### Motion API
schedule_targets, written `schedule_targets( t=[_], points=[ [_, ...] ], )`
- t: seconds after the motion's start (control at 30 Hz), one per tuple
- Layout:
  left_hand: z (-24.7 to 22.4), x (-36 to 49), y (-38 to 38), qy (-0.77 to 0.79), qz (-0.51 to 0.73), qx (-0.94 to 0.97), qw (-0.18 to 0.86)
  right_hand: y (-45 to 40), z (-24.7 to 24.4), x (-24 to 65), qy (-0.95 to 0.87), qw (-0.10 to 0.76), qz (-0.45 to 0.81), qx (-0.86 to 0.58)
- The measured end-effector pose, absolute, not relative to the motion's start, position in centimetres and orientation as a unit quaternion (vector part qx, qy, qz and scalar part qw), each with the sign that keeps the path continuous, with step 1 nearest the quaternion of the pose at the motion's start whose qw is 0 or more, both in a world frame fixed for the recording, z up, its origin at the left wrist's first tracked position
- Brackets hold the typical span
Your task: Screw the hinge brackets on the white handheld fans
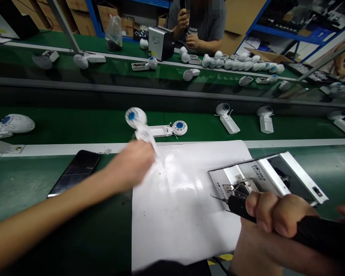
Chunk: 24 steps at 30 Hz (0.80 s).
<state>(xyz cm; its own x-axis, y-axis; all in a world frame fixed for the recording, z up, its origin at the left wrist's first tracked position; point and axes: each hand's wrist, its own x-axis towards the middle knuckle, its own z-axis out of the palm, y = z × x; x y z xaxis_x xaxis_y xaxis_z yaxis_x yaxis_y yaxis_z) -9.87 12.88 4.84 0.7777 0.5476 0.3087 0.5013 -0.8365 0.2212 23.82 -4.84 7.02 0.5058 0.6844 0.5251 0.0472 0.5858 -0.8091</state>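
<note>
Left hand [139, 161]: grip was clamped on white fan [136, 117], blurred near far edge of paper [186, 214] | right hand [280, 214]: grip was clamped on black screwdriver [238, 206] | step looked like a carry | next move called for steadying the fan

Beyond the far edge of the green bench [115, 218] runs a green conveyor [103, 132], with another green counter [74, 40] parallel behind it. Blue shelves [276, 30] stand at the upper right; brown cartons [241, 19] fill the back. Yellow-and-black floor tape [225, 257] shows below the bench's near edge. Light glares whitely off a sheet [189, 230].
</note>
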Motion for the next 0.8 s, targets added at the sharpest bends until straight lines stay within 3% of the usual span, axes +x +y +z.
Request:
schedule_targets(
  t=[0.2,0.6,0.8],
  points=[
    [0.4,-2.4,1.8,0.024,0.202,0.972,0.119,-0.5,9.0,17.6,-0.487,0.750,0.298,-0.333],
    [-0.6,-2.6,2.0,0.011,0.214,0.967,0.135,3.3,7.3,14.0,-0.495,0.746,0.297,-0.332],
    [-0.1,-2.7,2.2,0.012,0.211,0.968,0.137,4.1,6.4,12.9,-0.489,0.725,0.357,-0.328]
  ],
)
